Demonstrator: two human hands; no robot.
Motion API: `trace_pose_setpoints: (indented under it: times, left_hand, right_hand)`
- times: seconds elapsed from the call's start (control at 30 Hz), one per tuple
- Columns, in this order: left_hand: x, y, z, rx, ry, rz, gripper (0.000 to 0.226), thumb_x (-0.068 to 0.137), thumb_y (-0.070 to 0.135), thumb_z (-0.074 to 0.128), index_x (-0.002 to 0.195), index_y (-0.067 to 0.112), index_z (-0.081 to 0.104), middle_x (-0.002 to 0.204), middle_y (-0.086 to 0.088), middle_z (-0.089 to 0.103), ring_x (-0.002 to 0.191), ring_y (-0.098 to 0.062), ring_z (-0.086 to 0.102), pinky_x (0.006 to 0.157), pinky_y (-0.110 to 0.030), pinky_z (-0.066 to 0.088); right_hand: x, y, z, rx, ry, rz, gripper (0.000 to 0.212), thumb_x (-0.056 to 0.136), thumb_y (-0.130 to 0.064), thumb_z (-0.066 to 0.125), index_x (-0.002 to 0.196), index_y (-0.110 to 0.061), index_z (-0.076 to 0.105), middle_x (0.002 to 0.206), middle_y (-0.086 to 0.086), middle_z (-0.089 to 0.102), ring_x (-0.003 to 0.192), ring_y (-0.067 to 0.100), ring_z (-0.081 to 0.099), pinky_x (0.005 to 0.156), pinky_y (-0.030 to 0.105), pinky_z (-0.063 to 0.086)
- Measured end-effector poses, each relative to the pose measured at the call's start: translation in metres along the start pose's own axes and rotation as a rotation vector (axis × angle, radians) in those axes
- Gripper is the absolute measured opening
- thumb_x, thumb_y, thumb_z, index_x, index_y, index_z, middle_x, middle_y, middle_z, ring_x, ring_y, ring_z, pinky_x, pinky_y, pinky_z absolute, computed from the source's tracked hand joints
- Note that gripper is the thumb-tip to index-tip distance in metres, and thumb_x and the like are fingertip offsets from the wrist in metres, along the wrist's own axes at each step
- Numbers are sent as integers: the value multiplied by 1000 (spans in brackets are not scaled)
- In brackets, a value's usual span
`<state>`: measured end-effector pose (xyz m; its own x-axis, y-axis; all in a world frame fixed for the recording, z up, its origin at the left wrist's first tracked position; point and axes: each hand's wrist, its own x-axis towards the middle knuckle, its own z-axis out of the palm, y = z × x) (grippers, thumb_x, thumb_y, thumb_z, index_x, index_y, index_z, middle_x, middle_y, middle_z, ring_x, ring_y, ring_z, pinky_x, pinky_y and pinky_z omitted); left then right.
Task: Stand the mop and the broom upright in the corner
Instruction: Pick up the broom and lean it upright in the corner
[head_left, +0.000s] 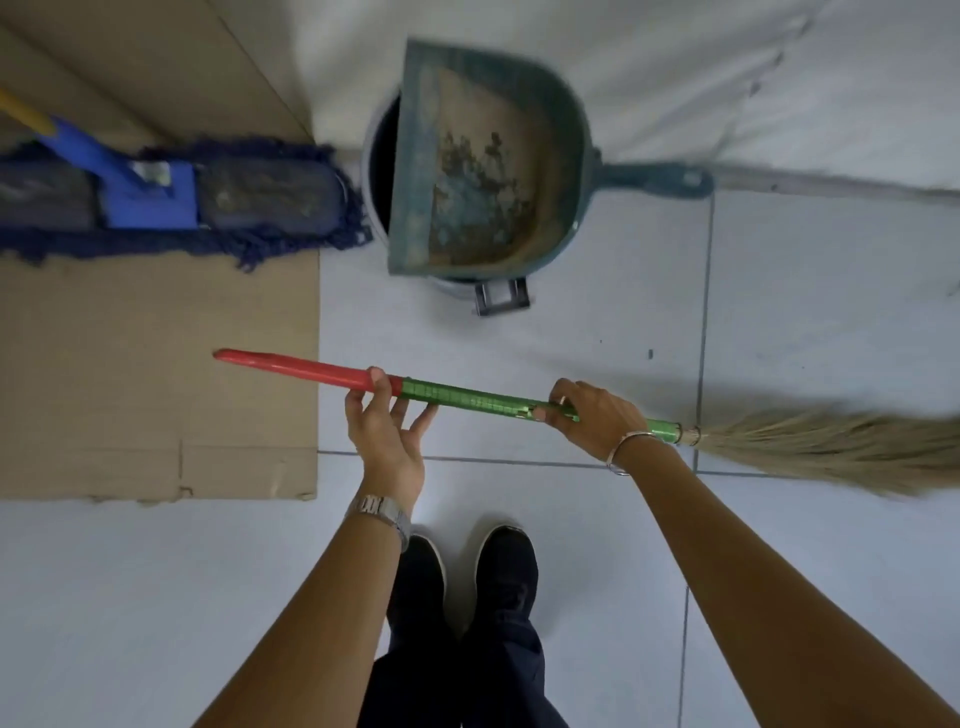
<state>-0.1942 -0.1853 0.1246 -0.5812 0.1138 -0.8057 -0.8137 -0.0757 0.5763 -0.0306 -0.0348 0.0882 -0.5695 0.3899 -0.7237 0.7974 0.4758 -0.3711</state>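
I hold a broom level above the floor, its red handle end pointing left and its straw bristles to the right. My left hand cups the shaft from below where red meets green. My right hand grips the green part nearer the bristles. The mop, with a dark blue fringed head and a blue and yellow handle, rests with its head on the floor at the upper left, its handle rising toward the top-left edge.
A dirty green dustpan lies over a round bin against the white wall. Flat brown cardboard covers the floor at left, under the mop head. Grey tiles lie around my dark shoes.
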Motion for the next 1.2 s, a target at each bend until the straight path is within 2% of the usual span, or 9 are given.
trace_pose_setpoints:
  times: [0.2,0.37,0.47,0.57,0.67,0.8,0.93,1.1,1.2]
  left_hand:
    - [-105,130,76,136,-81,428,30,90,21,59,114,29,44,107,-11,52,94,-17,61,69,-46,60]
    - [-227,256,131,121,-281,644,30,88,11,60,115,20,49,87,10,62,85,-12,63,63,-38,61]
    - [-292,322,151,219,-417,762,24,86,12,63,100,30,55,89,10,60,78,-4,65,54,-27,57]
    - [-371,388,156,282,-537,900,26,85,12,65,103,28,56,82,15,61,71,-5,68,49,-26,56]
    - [-424,433,159,314,-619,967,29,84,11,65,102,34,59,83,11,59,70,-8,70,49,-26,56]
    - [-486,494,152,380,-683,1071,31,84,12,65,100,38,59,77,20,63,73,-11,71,51,-28,57]
    - [-522,546,143,392,-697,1148,28,86,12,64,102,33,58,85,7,58,75,-17,71,52,-32,57]
    - [-544,613,108,371,-687,1205,34,87,13,63,119,14,54,89,3,57,77,-17,72,53,-29,57]
    - [-546,651,84,337,-698,1218,34,87,13,62,121,14,53,95,-4,58,78,-15,72,55,-29,57]
  right_hand:
    - [-74,-72,-121,232,51,-68,31,88,-49,43,104,-25,57,98,6,62,85,23,56,74,36,46]
    - [-170,-157,-219,452,206,-139,29,87,-44,50,99,-20,60,91,5,66,83,23,60,73,34,49]
    - [-221,-200,-259,536,309,-200,26,88,-37,52,96,-14,61,89,9,69,81,24,63,72,35,51]
    - [-285,-249,-296,646,392,-278,16,87,-33,56,87,-18,60,79,3,65,73,18,62,64,28,52]
    - [-322,-288,-317,746,416,-369,18,87,-25,58,91,-8,60,82,9,64,78,23,62,77,42,54]
    - [-365,-341,-345,821,423,-458,11,86,-24,60,92,-14,58,78,2,61,80,24,60,78,41,54]
    - [-385,-393,-376,803,334,-565,9,87,-24,59,93,-17,60,85,7,59,89,30,61,88,52,52]
    - [-395,-469,-398,780,358,-644,13,85,-22,60,91,-11,57,92,9,60,94,35,62,90,54,51]
    - [-391,-515,-403,793,381,-690,13,84,-20,62,92,-10,58,95,10,59,95,36,61,91,54,50]
